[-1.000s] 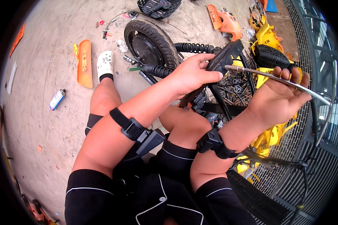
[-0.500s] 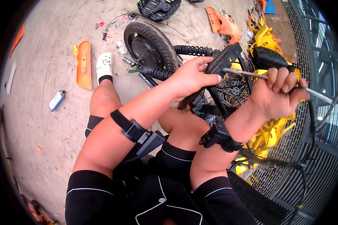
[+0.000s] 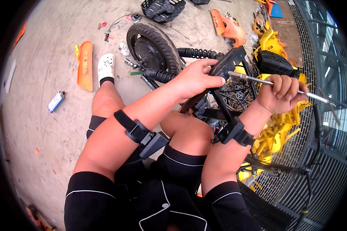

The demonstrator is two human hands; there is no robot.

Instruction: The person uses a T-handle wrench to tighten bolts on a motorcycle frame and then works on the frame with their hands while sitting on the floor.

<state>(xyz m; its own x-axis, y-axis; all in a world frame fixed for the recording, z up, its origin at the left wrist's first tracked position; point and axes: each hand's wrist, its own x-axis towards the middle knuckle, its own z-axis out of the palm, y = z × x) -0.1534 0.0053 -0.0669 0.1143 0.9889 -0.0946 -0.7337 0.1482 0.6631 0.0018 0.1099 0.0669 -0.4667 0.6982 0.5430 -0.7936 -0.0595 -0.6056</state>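
My left hand point(image 3: 202, 79) is closed around the near end of a black elongated frame piece point(image 3: 232, 61), thumb on top and fingers behind it. Closed in a fist, my right hand point(image 3: 283, 94) grips a long metal socket wrench point(image 3: 254, 79). The wrench's tip touches the near end of the frame piece, beside my left thumb, and its other end sticks out past my fist to the right. Attached to the same vehicle frame are black coil shock absorbers point(image 3: 160, 75) and a wheel with a black tyre point(image 3: 153, 48). The fastener under the wrench tip is hidden.
Loose metal parts point(image 3: 237, 94) lie heaped beyond the frame. Yellow plastic pieces point(image 3: 275, 138) pile up at right beside a handlebar point(image 3: 302, 169). On the floor are a spray can point(image 3: 56, 102), an orange panel point(image 3: 85, 65), an orange cover point(image 3: 233, 30) and a black basket point(image 3: 162, 9).
The wrench has turned slightly, and its far end has shifted left and a little up. My right fist and forearm have moved slightly; my left hand keeps its hold.
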